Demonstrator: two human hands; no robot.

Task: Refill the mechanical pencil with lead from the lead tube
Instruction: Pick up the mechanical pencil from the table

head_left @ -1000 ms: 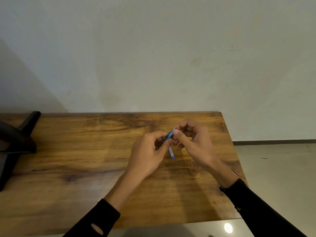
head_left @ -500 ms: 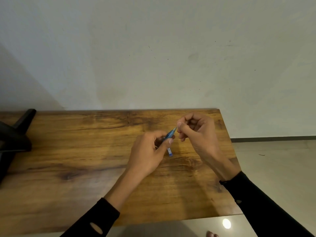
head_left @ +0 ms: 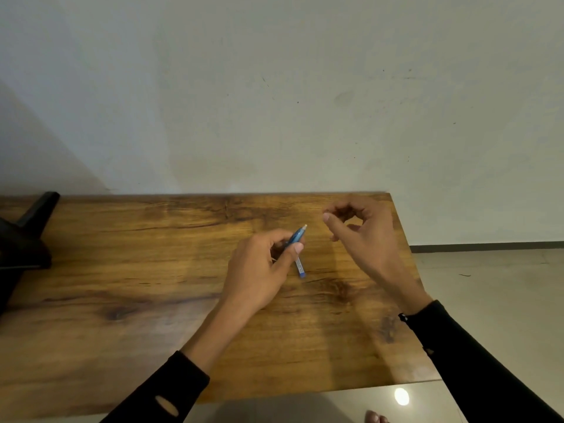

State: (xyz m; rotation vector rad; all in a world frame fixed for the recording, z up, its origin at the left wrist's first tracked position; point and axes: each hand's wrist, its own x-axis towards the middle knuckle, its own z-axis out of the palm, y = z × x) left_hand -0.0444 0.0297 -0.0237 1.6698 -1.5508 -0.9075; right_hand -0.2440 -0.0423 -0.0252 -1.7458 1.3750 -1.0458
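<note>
The mechanical pencil point(head_left: 296, 237) is the fixed mark here; there is only the head view, so everything is placed from it. It is blue, tilted, with its pale end point(head_left: 304, 227) up and toward the wall, and the left hand point(head_left: 259, 270) pinches its barrel between thumb and fingers above the worktop point(head_left: 122, 270). Just below the pencil, past the left thumb, a thin pale stick with a blue tip point(head_left: 300, 268) points down toward the worktop — probably the lead tube, held in the same hand, though it is too small to be sure, and whether it touches the wood cannot be told.

To the right of the pencil and clear of it, the right hand point(head_left: 360, 236) hovers with thumb and forefinger curled toward each other. Whether they pinch something tiny — a cap, a lead — cannot be told.

My judgement: the step in hand is opening the pencil's top end, and the pale end may be a bared eraser, so the lead has yet to go in. The next move seems to call for freeing that end, then drawing one lead from the tube and feeding it straight down the barrel — fine, steady work, since a lead snaps easily and the opening is narrow. The left hand should hold the pencil steady.

Far left of the pencil, a dark stand point(head_left: 24, 236) sits at the worktop's edge.
</note>
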